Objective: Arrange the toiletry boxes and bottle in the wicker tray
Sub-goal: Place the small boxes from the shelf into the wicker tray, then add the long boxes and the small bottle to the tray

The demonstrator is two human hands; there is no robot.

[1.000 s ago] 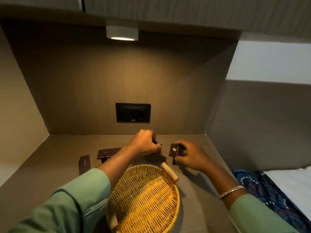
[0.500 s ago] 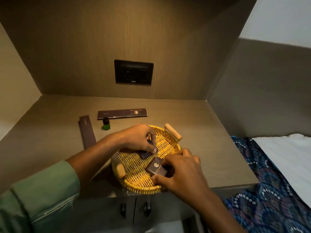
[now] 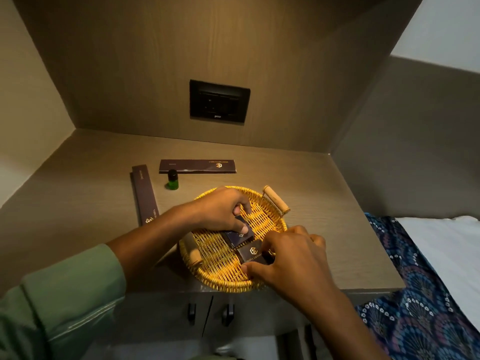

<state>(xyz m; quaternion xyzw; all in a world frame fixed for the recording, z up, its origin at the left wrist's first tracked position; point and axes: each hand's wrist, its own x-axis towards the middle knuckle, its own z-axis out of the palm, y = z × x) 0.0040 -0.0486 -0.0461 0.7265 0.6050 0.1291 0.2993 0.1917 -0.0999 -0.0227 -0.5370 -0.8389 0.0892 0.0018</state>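
Your left hand [image 3: 220, 211] pinches one dark box [image 3: 240, 236] and your right hand [image 3: 291, 258] grips another box [image 3: 253, 254], both inside the tray [image 3: 270, 222].

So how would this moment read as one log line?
left hand: small dark box in round wicker tray | right hand: second dark box | green bottle: outside

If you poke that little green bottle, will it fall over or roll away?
The green bottle looks short and squat, standing upright on the counter, so it probably slides rather than tips. If it did tip, its round body would likely roll. It seems small and light.
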